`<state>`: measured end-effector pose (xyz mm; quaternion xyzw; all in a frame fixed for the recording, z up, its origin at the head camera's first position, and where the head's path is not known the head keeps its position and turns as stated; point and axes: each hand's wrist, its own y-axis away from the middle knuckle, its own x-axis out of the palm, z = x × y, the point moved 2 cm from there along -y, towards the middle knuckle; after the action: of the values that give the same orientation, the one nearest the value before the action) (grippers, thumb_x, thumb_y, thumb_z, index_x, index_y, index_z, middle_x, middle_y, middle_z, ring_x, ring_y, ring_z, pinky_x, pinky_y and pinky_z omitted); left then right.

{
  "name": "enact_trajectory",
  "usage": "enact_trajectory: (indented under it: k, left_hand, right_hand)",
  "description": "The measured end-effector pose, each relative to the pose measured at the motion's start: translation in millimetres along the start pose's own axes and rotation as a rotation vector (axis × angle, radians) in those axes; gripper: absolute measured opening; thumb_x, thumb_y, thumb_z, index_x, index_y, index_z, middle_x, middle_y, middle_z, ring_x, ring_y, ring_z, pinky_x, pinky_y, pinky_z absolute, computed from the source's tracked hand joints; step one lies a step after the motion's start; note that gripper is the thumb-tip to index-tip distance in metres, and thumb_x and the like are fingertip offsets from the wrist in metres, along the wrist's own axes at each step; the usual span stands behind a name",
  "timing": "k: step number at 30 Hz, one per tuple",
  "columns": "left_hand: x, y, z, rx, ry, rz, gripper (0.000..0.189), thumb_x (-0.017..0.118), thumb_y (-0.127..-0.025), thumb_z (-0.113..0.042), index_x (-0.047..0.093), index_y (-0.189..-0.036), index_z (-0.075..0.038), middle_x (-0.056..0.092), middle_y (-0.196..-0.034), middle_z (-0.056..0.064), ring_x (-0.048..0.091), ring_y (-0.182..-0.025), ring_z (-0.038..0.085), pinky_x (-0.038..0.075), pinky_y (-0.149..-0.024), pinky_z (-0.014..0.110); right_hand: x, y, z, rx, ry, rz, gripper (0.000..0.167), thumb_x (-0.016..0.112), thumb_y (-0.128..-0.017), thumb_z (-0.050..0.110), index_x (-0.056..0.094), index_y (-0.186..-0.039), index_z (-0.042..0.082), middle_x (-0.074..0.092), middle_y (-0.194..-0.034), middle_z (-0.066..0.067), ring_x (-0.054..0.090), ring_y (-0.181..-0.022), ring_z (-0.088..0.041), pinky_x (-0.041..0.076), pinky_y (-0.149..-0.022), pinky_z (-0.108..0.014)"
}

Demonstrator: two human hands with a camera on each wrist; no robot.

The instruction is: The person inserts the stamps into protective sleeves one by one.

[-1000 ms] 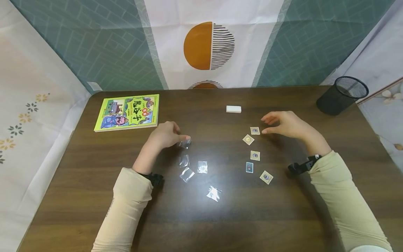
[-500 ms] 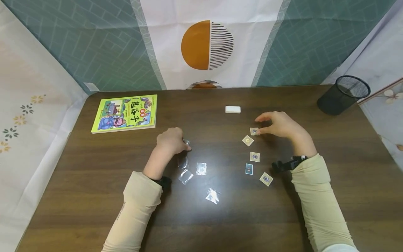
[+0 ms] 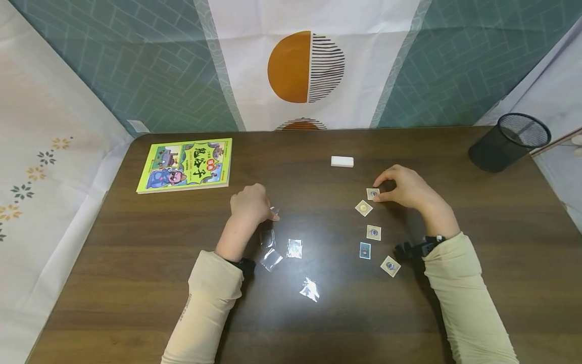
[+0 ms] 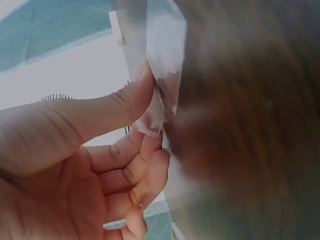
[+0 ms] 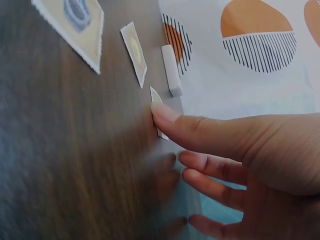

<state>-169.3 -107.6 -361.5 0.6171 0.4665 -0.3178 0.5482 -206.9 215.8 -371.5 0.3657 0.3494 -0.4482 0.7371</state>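
Observation:
My left hand (image 3: 251,206) pinches a small clear plastic bag (image 4: 167,47) between thumb and fingers, low over the table. In the left wrist view the bag stands up beyond the thumb tip. On the right, my right hand (image 3: 406,187) has its thumb tip on a postage stamp (image 3: 372,193), with the index finger at the stamp's far edge. That stamp lies at the table surface, partly covered by the thumb in the right wrist view. Nearer me lie another cream stamp (image 3: 364,208), a third (image 3: 374,232), a blue stamp (image 3: 365,251) and a tilted one (image 3: 390,266).
More clear bags lie by my left hand: one (image 3: 268,238) beside a second (image 3: 271,260), then a shiny one (image 3: 294,248) and a crumpled one (image 3: 310,289). A white eraser-like block (image 3: 342,161), a green book (image 3: 185,166) and a black mesh pen holder (image 3: 506,144) stand farther back.
My left hand has moved nearer me and turned its knuckles up, still with the bag. My right hand has moved left from beside the top stamp until thumb and finger meet it.

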Motion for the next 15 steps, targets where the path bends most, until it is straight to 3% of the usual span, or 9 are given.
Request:
enact_trajectory:
  k: [4,7,11,15]
  left_hand:
    - [-1.3,4.8,1.7,-0.003,0.025,0.006,0.035,0.086,-0.064,-0.033,0.064,-0.078,-0.009,0.065,-0.082,0.007,0.063,-0.085,0.028,0.048,-0.078,0.046]
    - [-4.1,8.1,2.3,-0.003,0.063,-0.006,0.032,0.086,-0.065,-0.029,0.063,-0.073,-0.008,0.064,-0.072,0.006,0.063,-0.076,0.026,0.05,-0.072,0.043]
    - [-11.7,12.3,3.4,0.021,0.215,-0.101,0.032,0.086,-0.065,-0.022,0.062,-0.074,-0.003,0.064,-0.062,0.008,0.063,-0.057,0.019,0.049,-0.063,0.037]
    - [-21.4,19.2,4.2,0.082,0.415,-0.216,0.035,0.086,-0.065,-0.017,0.063,-0.084,0.001,0.066,-0.065,0.01,0.065,-0.054,0.017,0.047,-0.058,0.032]
  right_hand:
    - [3,-0.2,3,0.03,-0.015,0.006,0.028,0.076,-0.079,0.018,0.068,-0.102,0.004,0.048,-0.122,-0.022,0.041,-0.114,-0.042,0.031,-0.098,-0.057]
    - [3,-0.4,2,0.054,-0.016,0.012,0.027,0.075,-0.079,0.019,0.068,-0.1,0.003,0.046,-0.123,-0.022,0.04,-0.116,-0.043,0.03,-0.098,-0.058]
    - [2,-1.0,1,0.086,-0.02,0.022,0.028,0.075,-0.08,0.02,0.068,-0.1,0.002,0.045,-0.124,-0.023,0.039,-0.117,-0.044,0.03,-0.098,-0.059]
    - [1,-3.0,2,0.096,-0.017,0.038,0.03,0.075,-0.08,0.02,0.068,-0.102,0.001,0.044,-0.125,-0.024,0.038,-0.117,-0.043,0.029,-0.099,-0.058]
